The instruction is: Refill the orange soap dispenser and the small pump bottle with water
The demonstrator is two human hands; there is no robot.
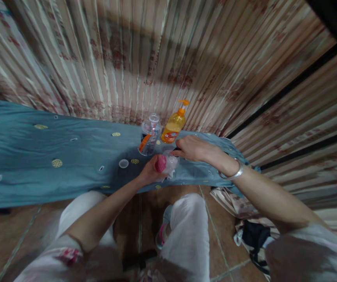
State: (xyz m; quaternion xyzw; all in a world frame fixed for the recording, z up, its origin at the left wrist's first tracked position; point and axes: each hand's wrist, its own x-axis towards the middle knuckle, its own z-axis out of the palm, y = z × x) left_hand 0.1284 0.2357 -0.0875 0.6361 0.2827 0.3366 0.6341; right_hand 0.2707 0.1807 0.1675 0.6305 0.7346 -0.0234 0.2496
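My left hand (151,171) is wrapped round a clear plastic bottle (172,163) with a pink part (161,163) facing me. The bottle is tilted, low over the cloth. My right hand (190,148) is closed on a small dark object (177,149) at the bottle's far side; its kind does not show. Just beyond my hands, a larger clear plastic bottle (149,137) with a black and orange label stands uncapped. Beside it is a bottle of yellow-orange liquid soap (173,127) with an orange pump.
A small whitish round lid (123,163) lies left of my hands on the teal cloth (77,156) covering the long, low surface. A pleated patterned curtain (127,58) hangs close behind. Dark bars (288,80) cross at right. A black bag-like item (255,235) lies on the tiled floor (221,231).
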